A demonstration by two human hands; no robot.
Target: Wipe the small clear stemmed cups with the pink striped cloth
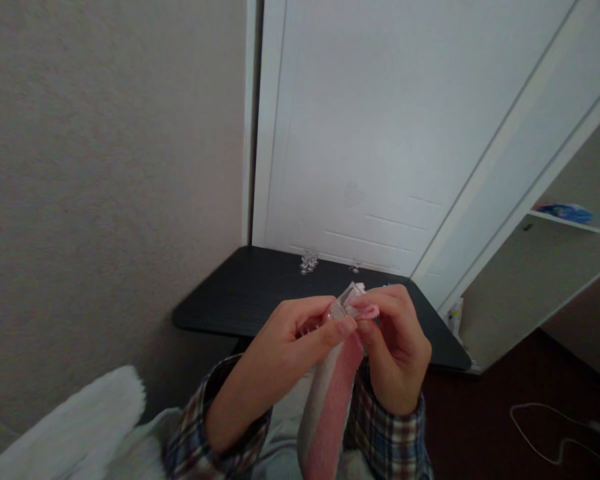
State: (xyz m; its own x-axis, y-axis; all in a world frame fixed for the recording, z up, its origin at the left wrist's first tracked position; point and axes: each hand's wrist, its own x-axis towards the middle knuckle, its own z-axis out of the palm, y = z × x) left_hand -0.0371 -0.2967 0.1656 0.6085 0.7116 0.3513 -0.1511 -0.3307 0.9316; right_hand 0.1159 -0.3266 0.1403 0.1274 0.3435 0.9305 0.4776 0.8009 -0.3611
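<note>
Both hands on one cloth (pixel 331 407), pink and off-white, fuzzy. Left hand (pixel 303 333): grip narrow, thumb and fingers closed on a clear plastic piece (pixel 349 295) at the cloth's top end. Right hand (pixel 397 343): grip narrow, fingertips pinching the pink end just beside the plastic; exact contact partly hidden by the fingers. Cloth hangs from there down between the plaid sleeves (pixel 397 443) toward the lap. Hands are in front of the black worktop (pixel 230 287). On its far side: a small pile of clear bits (pixel 309 262), plus a smaller clump (pixel 355 269) to the right, near the white panel (pixel 370 120). Wall (pixel 115 147) on the left, white fluffy item (pixel 100 413) lower left. Right side: blue item (pixel 570 213) on a shelf (pixel 550 217), white cable (pixel 513 415) on the dark floor (pixel 473 420).
</note>
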